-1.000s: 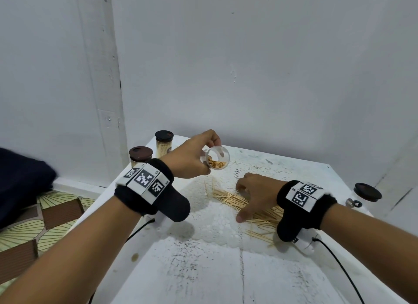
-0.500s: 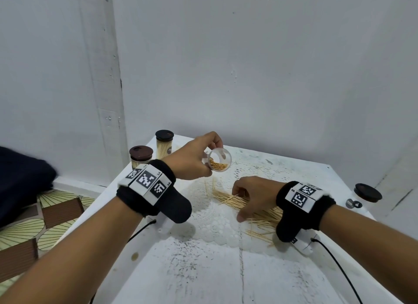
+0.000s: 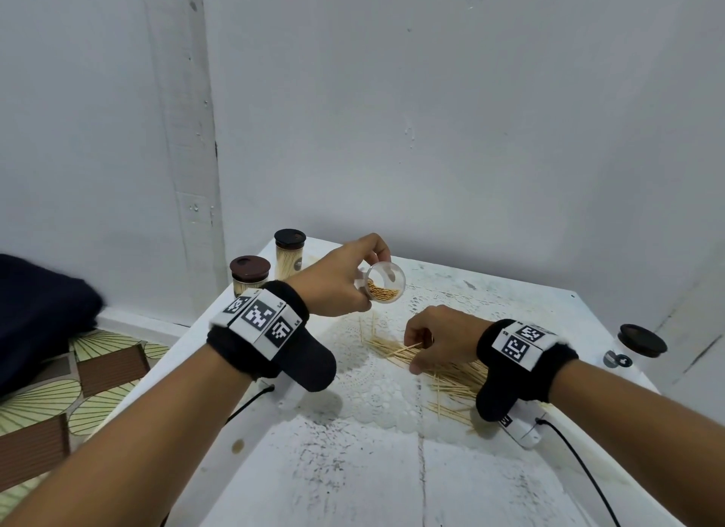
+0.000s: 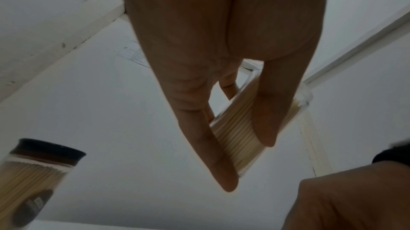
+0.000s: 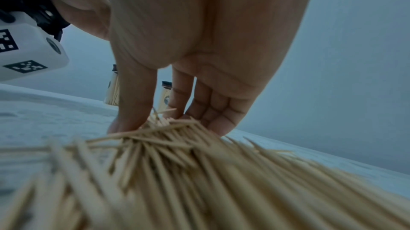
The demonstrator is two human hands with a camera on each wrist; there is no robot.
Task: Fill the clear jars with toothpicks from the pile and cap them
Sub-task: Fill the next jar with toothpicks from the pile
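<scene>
The left hand (image 3: 336, 282) grips a small clear plastic jar (image 3: 385, 282) tilted on its side above the white speckled table (image 3: 376, 475), its round mouth showing pale wooden toothpick ends filling the lower part. The right hand (image 3: 439, 339) curls its fingertips onto the loose pile of thin pointed toothpicks (image 3: 443, 373), pinching a few. Two full jars with dark brown caps (image 3: 250, 268) stand at the table's far left corner; their small dark labels are unreadable.
</scene>
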